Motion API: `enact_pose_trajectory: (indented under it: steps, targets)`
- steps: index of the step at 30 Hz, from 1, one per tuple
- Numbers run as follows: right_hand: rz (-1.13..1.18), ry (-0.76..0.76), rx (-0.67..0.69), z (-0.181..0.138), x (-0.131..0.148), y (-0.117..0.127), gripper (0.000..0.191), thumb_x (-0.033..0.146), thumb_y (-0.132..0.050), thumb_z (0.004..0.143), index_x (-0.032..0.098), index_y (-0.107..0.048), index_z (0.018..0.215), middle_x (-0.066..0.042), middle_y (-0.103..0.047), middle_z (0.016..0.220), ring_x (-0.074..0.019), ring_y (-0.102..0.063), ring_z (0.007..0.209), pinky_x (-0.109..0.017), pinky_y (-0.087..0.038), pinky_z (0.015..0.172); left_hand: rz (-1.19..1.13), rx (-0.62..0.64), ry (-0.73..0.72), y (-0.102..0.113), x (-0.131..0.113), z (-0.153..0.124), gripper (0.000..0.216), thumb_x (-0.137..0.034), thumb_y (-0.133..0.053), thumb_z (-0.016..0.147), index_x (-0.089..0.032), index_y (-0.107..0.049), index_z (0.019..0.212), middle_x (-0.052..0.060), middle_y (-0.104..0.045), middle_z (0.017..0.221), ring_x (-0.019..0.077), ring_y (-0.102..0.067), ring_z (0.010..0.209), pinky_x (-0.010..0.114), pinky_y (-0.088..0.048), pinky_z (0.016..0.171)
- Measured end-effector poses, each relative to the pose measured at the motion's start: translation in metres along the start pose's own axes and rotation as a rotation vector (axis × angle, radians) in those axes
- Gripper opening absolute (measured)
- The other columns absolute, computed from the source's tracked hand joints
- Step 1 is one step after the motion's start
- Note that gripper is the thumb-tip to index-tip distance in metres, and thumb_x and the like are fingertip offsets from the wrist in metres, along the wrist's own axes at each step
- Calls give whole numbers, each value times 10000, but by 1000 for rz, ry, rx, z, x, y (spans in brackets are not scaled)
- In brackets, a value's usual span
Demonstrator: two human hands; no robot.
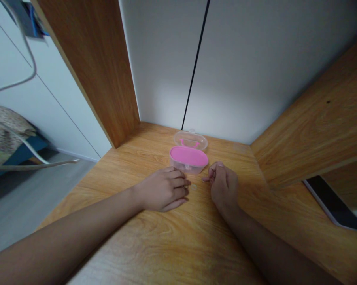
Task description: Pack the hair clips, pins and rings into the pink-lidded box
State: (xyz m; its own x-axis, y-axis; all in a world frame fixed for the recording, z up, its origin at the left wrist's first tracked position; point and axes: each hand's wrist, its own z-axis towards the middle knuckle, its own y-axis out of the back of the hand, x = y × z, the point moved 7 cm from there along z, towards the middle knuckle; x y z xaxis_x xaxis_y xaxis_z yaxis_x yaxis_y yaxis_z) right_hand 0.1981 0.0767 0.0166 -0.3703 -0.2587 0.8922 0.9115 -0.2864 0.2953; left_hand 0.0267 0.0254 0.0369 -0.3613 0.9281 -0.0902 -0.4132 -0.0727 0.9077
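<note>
A small clear plastic box (189, 159) with a pink inside stands open on the wooden desk (172, 237), its clear lid (191, 140) hinged back toward the wall. My left hand (165, 189) rests on the desk just in front of the box, fingers curled with the tips together. My right hand (223, 183) is beside it to the right, fingers pinched close by the box's right end. Whatever either hand holds is too small to make out. A tiny clear ring-like thing (194, 187) lies on the desk between the hands.
Wooden side panels (95, 67) rise left and right of the desk, with a white wall behind. A dark phone or tablet (334, 204) lies at the right edge. A bed and a white cable (27, 152) are off to the left.
</note>
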Motion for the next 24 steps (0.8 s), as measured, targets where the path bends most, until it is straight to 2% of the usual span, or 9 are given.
enact_pose_trajectory:
  steps: [4, 8, 11, 15, 17, 20, 24]
  targets:
    - [78, 39, 100, -7, 4, -8, 532, 539, -360, 992, 222, -512, 593, 22, -487, 504, -130, -464, 443, -243, -411, 445, -54, -33, 33, 0, 4, -2, 201, -264, -537, 955, -209, -712, 1038, 78, -751, 1101, 232, -649, 1095, 391, -495, 982]
    - [243, 23, 274, -12, 5, -20, 559, 575, -388, 979, 206, -545, 590, 21, -495, 449, -106, -390, 366, -227, -274, 387, -150, -64, 56, -2, 10, -4, 210, -220, -545, 933, -229, -712, 1060, 59, -759, 1085, 214, -669, 1070, 369, -506, 986]
    - [317, 32, 276, -12, 7, -19, 565, 568, -381, 983, 207, -536, 576, 8, -519, 440, -105, -373, 361, -230, -240, 393, -214, -79, 54, -4, 14, -6, 217, -187, -536, 935, -210, -708, 1066, 68, -756, 1089, 209, -673, 1073, 355, -517, 985]
    - [108, 129, 146, -10, 14, -8, 554, 491, -345, 1014, 205, -564, 593, 1, -548, 480, -122, -440, 413, -247, -310, 449, -273, -77, 39, -6, 15, -6, 242, -140, -498, 951, -185, -702, 1072, 76, -762, 1055, 197, -683, 1059, 336, -528, 977]
    - [-54, 189, 141, -10, 20, -7, 535, 445, -339, 1022, 205, -570, 603, 6, -545, 503, -133, -490, 454, -260, -346, 500, -288, -73, 46, -6, 15, -6, 252, -144, -482, 963, -194, -701, 1077, 73, -765, 1049, 190, -686, 1057, 330, -529, 976]
    - [-175, 265, 226, -12, 27, -13, 514, 402, -333, 1028, 208, -565, 613, 11, -555, 527, -139, -535, 492, -271, -371, 548, -279, -68, 75, -6, 17, -6, 246, -166, -483, 973, -200, -700, 1084, 62, -763, 1062, 195, -681, 1050, 338, -525, 978]
    - [-61, 308, 405, -19, 29, -24, 537, 424, -323, 1036, 207, -602, 632, 16, -559, 518, -127, -509, 463, -259, -362, 519, -240, -95, 119, -4, 20, -6, 199, -211, -528, 967, -192, -713, 1036, 53, -769, 1008, 201, -673, 990, 336, -532, 933]
